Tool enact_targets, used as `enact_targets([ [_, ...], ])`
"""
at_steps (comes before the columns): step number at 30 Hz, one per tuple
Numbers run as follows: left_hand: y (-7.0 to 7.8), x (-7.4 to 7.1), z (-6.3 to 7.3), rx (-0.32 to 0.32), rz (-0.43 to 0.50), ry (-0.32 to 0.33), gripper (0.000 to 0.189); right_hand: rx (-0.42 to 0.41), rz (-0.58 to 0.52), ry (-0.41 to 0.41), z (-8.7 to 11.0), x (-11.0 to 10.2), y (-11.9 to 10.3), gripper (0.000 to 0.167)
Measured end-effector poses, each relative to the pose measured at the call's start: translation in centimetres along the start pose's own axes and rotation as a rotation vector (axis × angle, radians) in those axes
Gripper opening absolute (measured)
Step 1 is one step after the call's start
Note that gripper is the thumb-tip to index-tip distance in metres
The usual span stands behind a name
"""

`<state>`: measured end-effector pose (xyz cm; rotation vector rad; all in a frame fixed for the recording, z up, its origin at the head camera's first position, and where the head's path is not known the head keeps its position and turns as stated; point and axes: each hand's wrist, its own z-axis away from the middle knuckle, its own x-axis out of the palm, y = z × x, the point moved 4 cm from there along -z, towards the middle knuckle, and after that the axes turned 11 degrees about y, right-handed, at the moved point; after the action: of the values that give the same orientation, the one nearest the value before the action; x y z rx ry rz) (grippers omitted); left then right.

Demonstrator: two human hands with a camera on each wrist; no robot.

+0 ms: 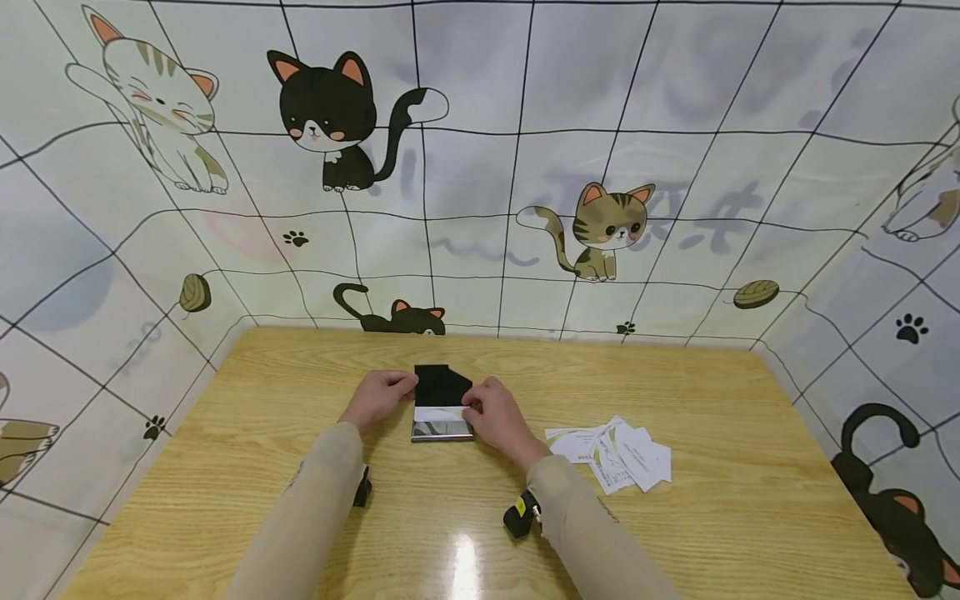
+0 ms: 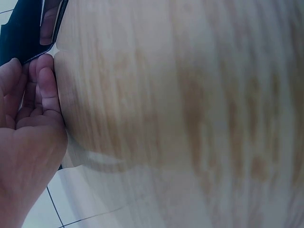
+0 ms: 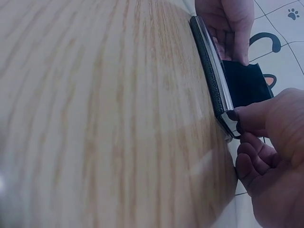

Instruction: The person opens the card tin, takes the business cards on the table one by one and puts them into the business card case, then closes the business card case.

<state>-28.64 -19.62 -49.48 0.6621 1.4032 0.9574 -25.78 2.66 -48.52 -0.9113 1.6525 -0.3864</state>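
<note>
Right hand (image 1: 495, 414), case (image 1: 442, 430) against its thumb

– What is held on the yellowish wood-grained table (image 1: 720, 400)?
– A small, flat, rectangular black-and-silvery case (image 1: 442, 428), opened out. Its left edge is pinched by the bare left hand (image 1: 379, 398), its right edge by the bare right hand (image 1: 500, 419).
– What is laid beside the beige-sleeved right forearm (image 1: 588, 521)?
– Overlapping white printed rectangular cards (image 1: 634, 457). Beyond the table, a white black-gridded backdrop (image 1: 472, 175) is decorated with cartoon cats (image 1: 328, 100).
</note>
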Motion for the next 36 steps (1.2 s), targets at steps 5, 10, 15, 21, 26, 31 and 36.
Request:
enact_targets([
  [5,-0.1,0.1,-0.1,0.005,-0.003,0.0,0.029,0.011,0.01,-0.015,0.0,0.0,0.0,0.006],
  [10,-0.1,0.1,-0.1,0.012,-0.008,0.002,0.028,0.024,0.013,-0.023,0.0,0.1,0.1,0.005],
  [15,-0.1,0.1,-0.1,0.014,-0.009,0.002,0.029,0.023,-0.007,-0.024,-0.1,0.0,0.4,0.006],
  [21,-0.2,0.1,-0.2,0.014,-0.017,0.003,0.028,0.01,-0.042,-0.003,-0.2,-1.2,1.0,0.008],
  [26,-0.3,0.0,-0.3,0.016,-0.025,0.01,0.027,0.036,-0.04,0.01,-0.3,-3.2,1.6,0.008],
  [31,-0.3,0.0,-0.3,0.018,-0.03,0.013,0.028,0.071,-0.028,-0.003,-0.2,-5.4,2.1,0.011],
  [36,-0.3,0.0,-0.3,0.017,-0.026,0.011,0.029,0.068,-0.017,-0.001,0.2,-7.4,2.9,0.014],
])
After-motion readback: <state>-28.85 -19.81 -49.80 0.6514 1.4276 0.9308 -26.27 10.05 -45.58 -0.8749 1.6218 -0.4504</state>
